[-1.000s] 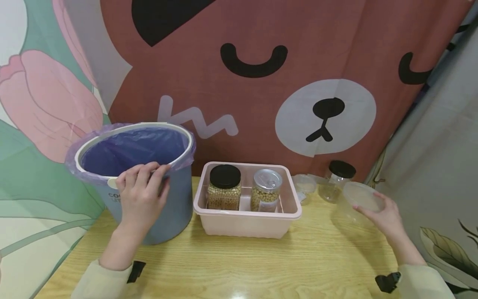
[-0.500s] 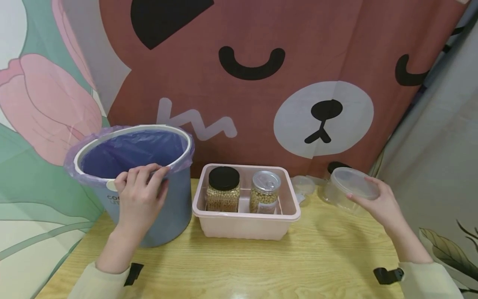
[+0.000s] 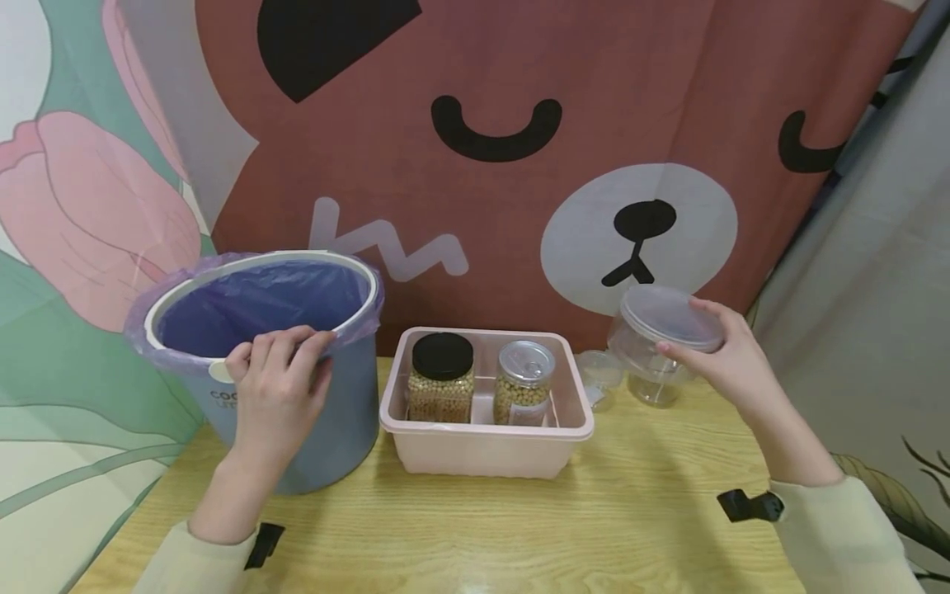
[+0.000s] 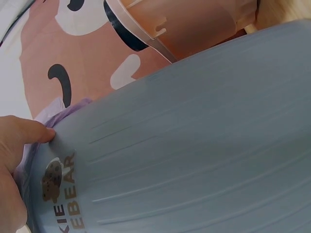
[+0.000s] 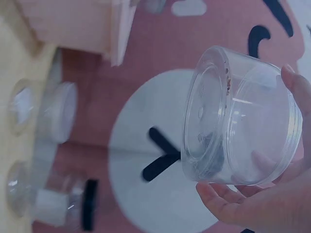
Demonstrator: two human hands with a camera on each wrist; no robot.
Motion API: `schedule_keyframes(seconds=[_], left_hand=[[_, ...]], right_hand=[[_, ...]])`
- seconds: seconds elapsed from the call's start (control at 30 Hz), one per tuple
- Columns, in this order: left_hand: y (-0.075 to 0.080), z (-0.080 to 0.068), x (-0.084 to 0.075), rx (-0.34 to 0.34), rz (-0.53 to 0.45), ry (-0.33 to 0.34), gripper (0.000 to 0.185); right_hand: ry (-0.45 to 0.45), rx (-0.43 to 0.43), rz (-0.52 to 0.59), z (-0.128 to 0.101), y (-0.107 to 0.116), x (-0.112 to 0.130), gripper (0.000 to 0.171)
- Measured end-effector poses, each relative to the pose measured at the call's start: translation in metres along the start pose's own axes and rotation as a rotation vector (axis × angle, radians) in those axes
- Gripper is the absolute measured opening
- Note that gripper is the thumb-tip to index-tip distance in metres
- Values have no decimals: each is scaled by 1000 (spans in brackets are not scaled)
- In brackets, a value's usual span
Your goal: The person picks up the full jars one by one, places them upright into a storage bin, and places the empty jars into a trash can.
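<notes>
At the far left of the wooden table (image 3: 475, 536) stood a blue bin (image 3: 326, 429) lined with a purple bag (image 3: 260, 301); the left hand (image 3: 278, 392) gripped its near rim, fingers curled over the edge and thumb against the outer wall; just right of the bin sat a pink basket (image 3: 486, 450) holding a black-lidded jar (image 3: 442, 378) on the left and a metal-topped can (image 3: 524, 381) on the right, both filled with beans; right of the basket, near the bear curtain (image 3: 519, 165), stood a small clear jar (image 3: 598, 378); further right, the right hand (image 3: 731, 363) held a clear lidded container (image 3: 656, 330) lifted off the table, fingers wrapped around its lid end, above another clear jar (image 3: 653, 388).
</notes>
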State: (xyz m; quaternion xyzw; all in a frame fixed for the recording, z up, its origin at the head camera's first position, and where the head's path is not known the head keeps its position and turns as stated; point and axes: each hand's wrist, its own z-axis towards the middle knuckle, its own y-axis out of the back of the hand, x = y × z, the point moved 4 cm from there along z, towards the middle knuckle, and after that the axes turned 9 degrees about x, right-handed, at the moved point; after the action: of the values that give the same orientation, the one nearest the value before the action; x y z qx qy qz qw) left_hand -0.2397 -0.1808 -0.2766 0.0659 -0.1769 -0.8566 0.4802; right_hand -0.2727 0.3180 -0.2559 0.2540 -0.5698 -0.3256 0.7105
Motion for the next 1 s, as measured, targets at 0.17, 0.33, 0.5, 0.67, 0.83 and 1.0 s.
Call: schedule_keyframes(seconds=[0.17,0.33,0.5,0.67,0.83,1.0], left_hand=[[-1,-1,1,-4,-9,12,27],[-2,-1,0,-19,-7,19,27],[-3,-2,-1,-35,-5,25,27],[-4,-3,-2,-42,0,34,27],[-5,-3,-2,-57,8,32,27],[-6,-4,-2,-70,12,32,28]], right_hand=[[43,-2,-13,10,0,35,88],[84,23,0,19,-4,68,87],[137,54,19,30,-12,97,85],[182,71,64,42,-22,126,84],[199,102,137,55,-32,150,84],[217,129,180,67,-45,170,86]])
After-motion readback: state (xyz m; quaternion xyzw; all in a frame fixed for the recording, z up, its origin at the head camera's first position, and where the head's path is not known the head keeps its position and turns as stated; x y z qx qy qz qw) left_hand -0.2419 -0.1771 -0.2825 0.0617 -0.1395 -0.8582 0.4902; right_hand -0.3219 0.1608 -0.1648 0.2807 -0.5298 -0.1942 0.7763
